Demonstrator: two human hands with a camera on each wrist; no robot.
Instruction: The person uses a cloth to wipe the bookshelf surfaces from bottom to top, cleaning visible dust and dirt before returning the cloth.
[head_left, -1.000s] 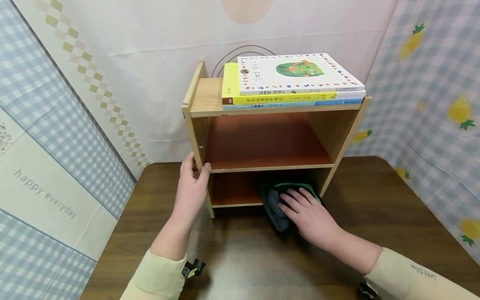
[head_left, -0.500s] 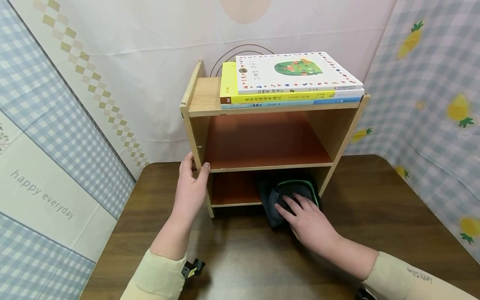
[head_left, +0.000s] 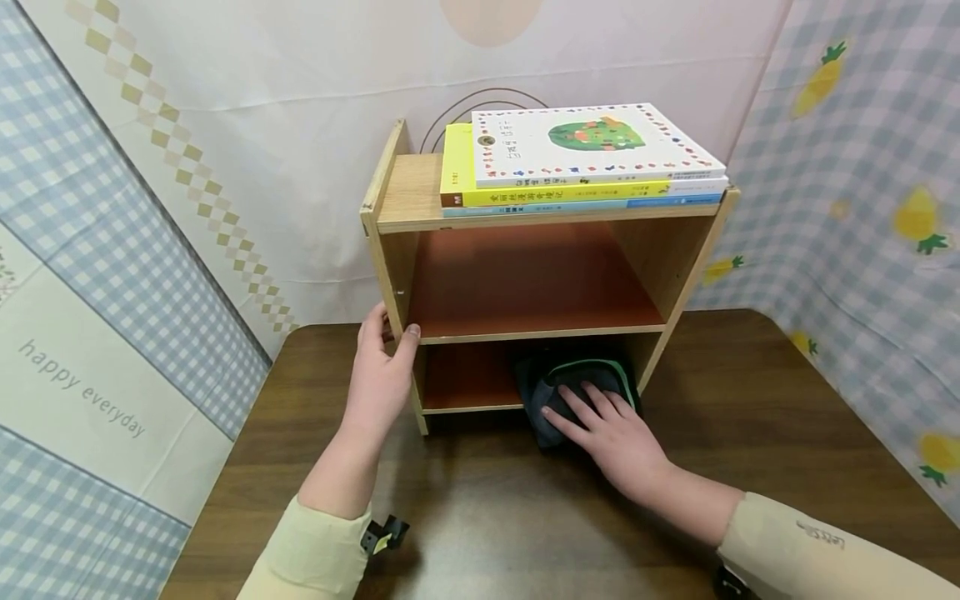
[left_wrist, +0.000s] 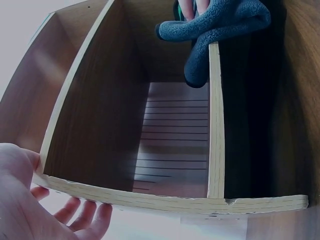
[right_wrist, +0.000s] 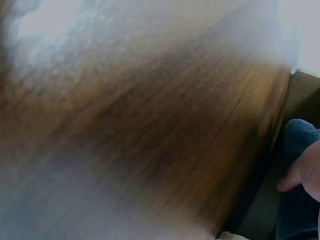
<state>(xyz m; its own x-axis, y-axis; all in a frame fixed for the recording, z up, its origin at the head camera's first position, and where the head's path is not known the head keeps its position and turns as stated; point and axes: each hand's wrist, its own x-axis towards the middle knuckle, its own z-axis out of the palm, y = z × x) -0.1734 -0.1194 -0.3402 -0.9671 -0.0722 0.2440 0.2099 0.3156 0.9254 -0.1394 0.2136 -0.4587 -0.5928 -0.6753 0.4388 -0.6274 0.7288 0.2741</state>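
A small wooden shelf unit (head_left: 521, 336) stands on the table. My left hand (head_left: 378, 383) grips its left side panel, thumb on the front edge and fingers around the outside, as the left wrist view also shows. A dark blue-grey cloth (head_left: 542, 417) with a green edge lies on the right part of the lowest shelf and hangs over its front. My right hand (head_left: 622, 450) presses on it with spread fingers. In the left wrist view the plush cloth (left_wrist: 220, 25) folds over the shelf edge. Only part of the right hand (right_wrist: 310, 172) shows in the right wrist view.
Several books (head_left: 585, 167) lie stacked on top of the shelf unit, a white one uppermost. The brown wooden table (head_left: 487, 517) extends around the unit. Patterned cloth hangings (head_left: 862, 275) enclose the back and sides.
My right hand has shifted slightly left on the cloth. The cloth's hanging front edge has moved up and inward a little. My left hand stays on the side panel.
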